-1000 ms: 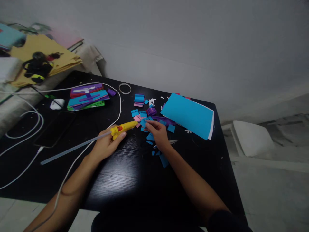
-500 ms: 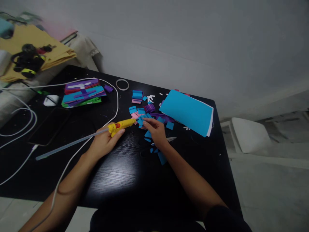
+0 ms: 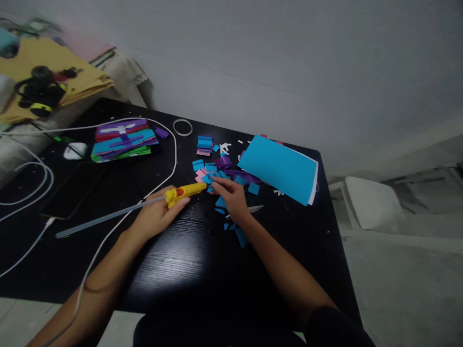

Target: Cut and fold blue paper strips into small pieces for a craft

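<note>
My left hand [image 3: 156, 215] is closed round a yellow glue gun [image 3: 183, 191] with a long clear glue stick [image 3: 101, 218] out its back. Its nozzle points right at a heap of small blue, pink and purple paper pieces [image 3: 213, 172]. My right hand [image 3: 231, 197] rests on that heap, fingertips pinching a small blue piece [image 3: 208, 179] right at the nozzle. Scissors [image 3: 253, 208] lie partly hidden under my right wrist.
The black table [image 3: 173, 260] also bears a large blue sheet [image 3: 278, 167], a stack of coloured paper [image 3: 123, 140], a tape ring [image 3: 183, 126], a dark phone [image 3: 68, 189], a white mouse [image 3: 74, 151] and white cables [image 3: 25, 185]. A white chair [image 3: 372, 205] stands to the right.
Both hands have stayed at the paper heap; my right fingers shifted slightly left onto a blue piece by the nozzle. The camera has drifted a little.
</note>
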Demonstrator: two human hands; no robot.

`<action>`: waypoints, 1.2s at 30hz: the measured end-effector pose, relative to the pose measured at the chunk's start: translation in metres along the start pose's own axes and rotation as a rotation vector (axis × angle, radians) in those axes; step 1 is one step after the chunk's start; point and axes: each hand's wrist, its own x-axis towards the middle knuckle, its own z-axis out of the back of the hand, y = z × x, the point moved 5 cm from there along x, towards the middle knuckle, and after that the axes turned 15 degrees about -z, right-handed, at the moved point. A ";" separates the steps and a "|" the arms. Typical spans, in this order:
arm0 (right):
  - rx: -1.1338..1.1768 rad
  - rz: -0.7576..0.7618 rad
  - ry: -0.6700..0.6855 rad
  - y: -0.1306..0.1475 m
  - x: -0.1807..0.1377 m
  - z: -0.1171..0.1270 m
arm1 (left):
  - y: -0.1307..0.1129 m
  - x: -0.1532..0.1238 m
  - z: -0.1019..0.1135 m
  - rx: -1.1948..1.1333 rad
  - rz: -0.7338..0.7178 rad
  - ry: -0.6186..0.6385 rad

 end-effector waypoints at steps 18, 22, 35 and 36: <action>0.080 0.002 -0.021 0.001 -0.001 0.002 | 0.007 -0.003 0.009 -0.003 0.054 -0.112; 0.074 0.001 -0.058 0.003 -0.001 0.003 | 0.009 -0.003 0.009 -0.022 0.133 -0.121; -0.085 0.040 0.074 0.001 -0.026 -0.027 | 0.012 0.003 -0.003 -0.632 0.525 -0.390; -0.095 0.030 0.083 -0.001 -0.028 -0.030 | 0.011 0.004 -0.004 -0.631 0.509 -0.367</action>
